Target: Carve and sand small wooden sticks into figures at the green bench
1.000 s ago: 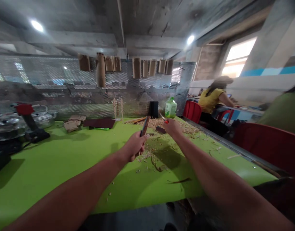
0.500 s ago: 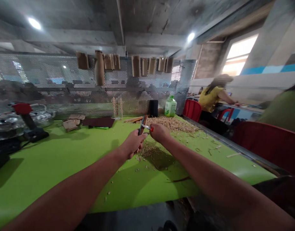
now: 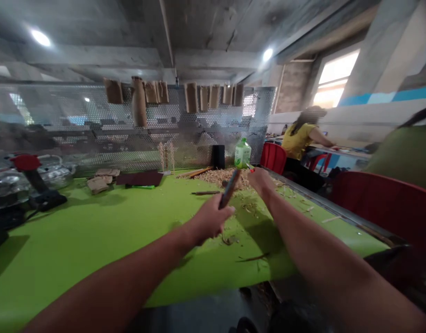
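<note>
My left hand (image 3: 211,217) is closed around a dark brown stick (image 3: 230,188) that points up and away from me. To its right, my right hand (image 3: 262,180) grips a small red-handled knife (image 3: 250,169), whose blade sticks out toward the upper left, apart from the stick. Most of the handle is hidden in the fist. Pale wood shavings (image 3: 218,176) are heaped behind the hands, with finer scraps (image 3: 250,207) scattered under them. Just left of the stick, a thin brown pointed rod (image 3: 205,193) lies on the green table (image 3: 105,231).
A green bottle (image 3: 243,153) and a black box (image 3: 219,157) stand at the back by a perforated metal screen (image 3: 105,138). Far left are a red-topped tool (image 3: 25,162) and metal pots (image 3: 58,175). A person in yellow (image 3: 298,136) sits beyond a red chair (image 3: 273,157).
Both hands have moved right and apart; the knife has come away from the stick. The brown rod on the table now shows. The view has shifted slightly.
</note>
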`<act>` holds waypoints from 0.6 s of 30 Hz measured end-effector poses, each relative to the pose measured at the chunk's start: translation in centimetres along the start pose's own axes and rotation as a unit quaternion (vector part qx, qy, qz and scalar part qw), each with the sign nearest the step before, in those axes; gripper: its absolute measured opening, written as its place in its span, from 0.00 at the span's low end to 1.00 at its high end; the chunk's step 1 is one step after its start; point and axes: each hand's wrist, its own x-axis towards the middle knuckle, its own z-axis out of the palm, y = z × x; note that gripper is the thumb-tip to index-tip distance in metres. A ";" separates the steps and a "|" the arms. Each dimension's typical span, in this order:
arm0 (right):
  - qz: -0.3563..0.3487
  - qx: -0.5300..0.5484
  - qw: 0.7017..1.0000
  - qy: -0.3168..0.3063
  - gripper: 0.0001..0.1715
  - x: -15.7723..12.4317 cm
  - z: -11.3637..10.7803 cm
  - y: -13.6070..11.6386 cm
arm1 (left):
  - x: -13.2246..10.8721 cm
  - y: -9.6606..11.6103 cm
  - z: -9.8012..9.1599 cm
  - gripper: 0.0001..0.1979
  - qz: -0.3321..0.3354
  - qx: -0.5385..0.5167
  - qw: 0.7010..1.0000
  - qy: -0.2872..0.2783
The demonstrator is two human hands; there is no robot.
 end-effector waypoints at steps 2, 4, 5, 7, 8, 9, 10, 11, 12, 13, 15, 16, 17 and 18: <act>0.004 0.028 0.999 0.018 0.21 -0.4 0.4 -0.9 | 0.8 -0.5 -1.2 0.17 -0.034 -0.024 0.999 0.035; -0.033 0.046 0.998 0.019 0.20 -1.5 1.3 -2.8 | 1.7 -1.0 -2.6 0.15 -0.043 -0.043 0.994 0.086; -0.067 0.044 0.997 0.015 0.19 -2.3 1.7 -3.8 | 2.1 -1.2 -3.2 0.13 -0.042 -0.050 0.992 0.107; -0.135 0.029 0.990 0.004 0.17 -3.9 2.4 -5.6 | 2.6 -1.5 -3.9 0.09 -0.040 -0.054 0.989 0.134; -0.163 0.019 0.986 -0.002 0.16 -4.6 2.6 -6.2 | 2.7 -1.6 -4.0 0.08 -0.041 -0.051 0.988 0.141; -0.184 0.009 0.983 -0.009 0.15 -5.2 2.8 -6.7 | 2.8 -1.6 -4.0 0.07 -0.044 -0.047 0.987 0.144; -0.197 -0.001 0.980 -0.018 0.14 -5.7 2.9 -7.0 | 2.9 -1.7 -3.9 0.07 -0.046 -0.044 0.987 0.146; -0.208 -0.011 0.978 -0.023 0.14 -6.1 3.0 -7.2 | 2.9 -1.7 -3.8 0.08 -0.046 -0.042 0.987 0.146; -0.216 -0.020 0.976 -0.028 0.14 -6.3 3.0 -7.3 | 3.0 -1.8 -3.7 0.08 -0.044 -0.042 0.988 0.145; -0.223 -0.029 0.974 -0.030 0.14 -6.4 3.0 -7.3 | 3.0 -1.8 -3.6 0.08 -0.041 -0.044 0.988 0.142; -0.231 -0.044 0.971 -0.030 0.14 -6.4 3.0 -7.3 | 2.9 -1.8 -3.4 0.08 -0.037 -0.044 0.989 0.134; -0.229 -0.051 0.972 -0.031 0.15 -6.3 2.9 -7.2 | 2.8 -1.7 -3.3 0.08 -0.038 -0.044 0.990 0.129; -0.222 -0.059 0.973 -0.033 0.15 -6.2 2.7 -7.1 | 2.7 -1.6 -3.2 0.08 -0.041 -0.044 0.991 0.124; -0.214 -0.066 0.974 -0.036 0.16 -6.0 2.6 -7.0 | 2.6 -1.5 -3.1 0.09 -0.045 -0.043 0.991 0.118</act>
